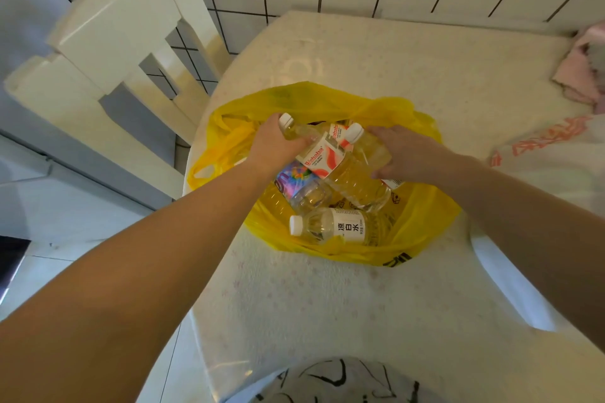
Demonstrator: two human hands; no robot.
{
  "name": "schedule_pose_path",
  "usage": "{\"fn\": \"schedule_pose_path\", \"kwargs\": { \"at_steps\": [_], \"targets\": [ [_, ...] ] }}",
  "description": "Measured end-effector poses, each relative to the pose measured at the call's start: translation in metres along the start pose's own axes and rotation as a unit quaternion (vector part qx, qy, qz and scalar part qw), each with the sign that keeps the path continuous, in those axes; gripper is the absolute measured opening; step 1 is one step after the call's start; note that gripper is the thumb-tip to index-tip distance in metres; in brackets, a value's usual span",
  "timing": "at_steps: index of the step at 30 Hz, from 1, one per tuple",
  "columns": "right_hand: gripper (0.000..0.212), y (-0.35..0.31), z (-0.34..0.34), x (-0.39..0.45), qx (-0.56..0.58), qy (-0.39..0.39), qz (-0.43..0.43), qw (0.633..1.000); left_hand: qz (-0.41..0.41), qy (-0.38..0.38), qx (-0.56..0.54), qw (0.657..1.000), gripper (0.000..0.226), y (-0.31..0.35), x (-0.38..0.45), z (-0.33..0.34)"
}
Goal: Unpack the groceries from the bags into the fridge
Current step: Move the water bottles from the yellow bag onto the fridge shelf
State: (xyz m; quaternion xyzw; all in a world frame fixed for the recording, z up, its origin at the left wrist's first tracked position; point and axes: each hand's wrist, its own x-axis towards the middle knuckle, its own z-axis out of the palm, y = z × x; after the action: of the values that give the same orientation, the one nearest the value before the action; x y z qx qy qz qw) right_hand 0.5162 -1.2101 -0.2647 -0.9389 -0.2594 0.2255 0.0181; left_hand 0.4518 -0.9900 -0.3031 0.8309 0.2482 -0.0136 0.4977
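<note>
Two bottles already in hand over the yellow bag (422, 206) on the table (327, 298). Left hand (275, 144) curled round the neck end of a red-labelled bottle (319, 154), cap up and left, long axis slanting down to the right, base down in the bag. Right hand (402, 150) wrapped over the side of a second bottle (363, 154), cap just left of the fingers, body running down and right beneath the palm; how far the fingers close underneath cannot be told. Both bottles touching, crossed near the labels. Below them, lying loose in the bag: a bottle with a colourful label (301, 186) and a white-labelled bottle (340, 226), cap to the left, long axis roughly left to right, nearer the body than either hand. Forearms reaching forward and converging, wrists bent slightly down. Likely next: lift straight up and clear of the bag's rim. No fridge plainly identifiable. White chair (108, 42) at left, second printed bag (550, 154) at right.
</note>
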Motion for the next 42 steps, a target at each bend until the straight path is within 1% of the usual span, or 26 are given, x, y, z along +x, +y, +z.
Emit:
{"fn": "schedule_pose_path", "kwargs": {
  "at_steps": [4, 6, 8, 9, 11, 13, 16, 18, 22, 26, 30, 33, 35, 38, 42],
  "targets": [
    [0.092, 0.000, 0.000, 0.000, 0.028, 0.011, 0.010, 1.000, 0.041, 0.019, 0.034, 0.998, 0.083, -0.002, -0.011, 0.000],
    [0.092, 0.001, 0.002, -0.003, 0.047, 0.028, 0.020, 0.998, 0.067, 0.029, 0.009, 0.997, 0.088, -0.002, -0.020, 0.001],
    [0.090, 0.001, 0.002, -0.008, 0.080, 0.061, 0.028, 0.995, 0.096, 0.051, -0.043, 0.993, 0.090, 0.003, -0.033, 0.007],
    [0.088, 0.001, 0.000, -0.011, 0.100, 0.079, 0.030, 0.991, 0.097, 0.065, -0.076, 0.990, 0.090, 0.005, -0.038, 0.013],
    [0.085, -0.001, -0.002, -0.018, 0.130, 0.111, 0.029, 0.985, 0.056, 0.086, -0.148, 0.984, 0.083, 0.009, -0.046, 0.027],
    [0.084, -0.002, -0.005, -0.024, 0.146, 0.137, 0.023, 0.979, 0.023, 0.070, -0.206, 0.976, 0.081, 0.014, -0.051, 0.038],
    [0.083, 0.001, -0.007, -0.031, 0.178, 0.169, 0.017, 0.969, 0.049, 0.002, -0.186, 0.981, 0.088, 0.019, -0.055, 0.044],
    [0.083, 0.005, -0.008, -0.036, 0.205, 0.190, 0.019, 0.960, 0.074, -0.015, -0.177, 0.981, 0.087, 0.024, -0.059, 0.045],
    [0.077, 0.011, -0.015, -0.048, 0.261, 0.247, 0.006, 0.933, 0.136, 0.003, -0.146, 0.980, 0.080, 0.044, -0.075, 0.043],
    [0.075, 0.003, -0.037, -0.063, 0.296, 0.274, -0.053, 0.914, 0.162, 0.032, -0.123, 0.979, 0.079, 0.065, -0.092, 0.013],
    [0.078, -0.026, -0.068, -0.081, 0.337, 0.280, -0.137, 0.888, 0.188, 0.094, -0.084, 0.974, 0.081, 0.082, -0.128, -0.033],
    [0.079, -0.056, -0.082, -0.099, 0.373, 0.263, -0.204, 0.866, 0.183, 0.165, -0.048, 0.968, 0.080, 0.087, -0.174, -0.066],
    [0.079, -0.082, -0.085, -0.113, 0.395, 0.230, -0.252, 0.853, 0.173, 0.219, -0.029, 0.960, 0.080, 0.083, -0.209, -0.089],
    [0.077, -0.126, -0.080, -0.137, 0.403, 0.168, -0.326, 0.838, 0.143, 0.278, -0.020, 0.950, 0.080, 0.067, -0.265, -0.116],
    [0.067, -0.189, -0.060, -0.172, 0.403, 0.094, -0.413, 0.811, 0.105, 0.352, -0.017, 0.930, 0.076, 0.031, -0.344, -0.142]
  ]
}}
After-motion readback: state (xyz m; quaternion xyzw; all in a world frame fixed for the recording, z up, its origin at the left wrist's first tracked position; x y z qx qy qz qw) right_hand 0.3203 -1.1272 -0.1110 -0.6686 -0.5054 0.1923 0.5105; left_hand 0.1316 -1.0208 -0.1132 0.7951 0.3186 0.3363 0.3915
